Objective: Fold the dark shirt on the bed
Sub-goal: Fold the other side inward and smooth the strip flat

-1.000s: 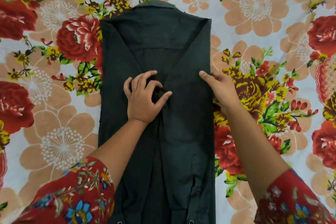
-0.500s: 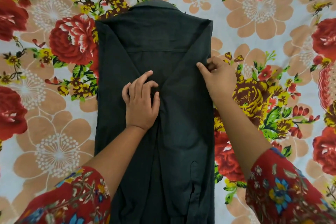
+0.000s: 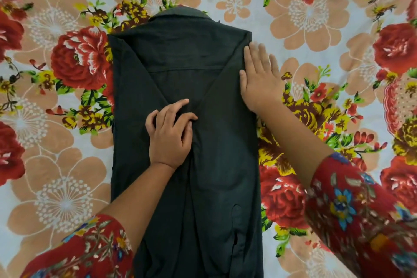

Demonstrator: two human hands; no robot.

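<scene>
The dark shirt [image 3: 176, 56] lies flat on the bed with its back up, collar at the far end. Both sides are folded inward, and the sleeves run down the middle toward me. My left hand [image 3: 170, 133] presses on the centre of the shirt where the two folds meet, fingers curled and spread on the cloth. My right hand [image 3: 259, 79] lies flat, fingers together, along the shirt's right folded edge near the shoulder. Its fingertips look blurred. Neither hand grips the fabric. The shirt's hem runs out of the bottom of the view.
The bed is covered by a floral sheet [image 3: 316, 18] with big red and peach flowers on a pale ground. It surrounds the shirt on the left, right and far sides. My red patterned sleeves [image 3: 361, 210] fill the lower corners.
My right hand slid up the shirt's right edge toward the shoulder and flattened out. My left hand stayed pressing on the centre. The view shifted slightly.
</scene>
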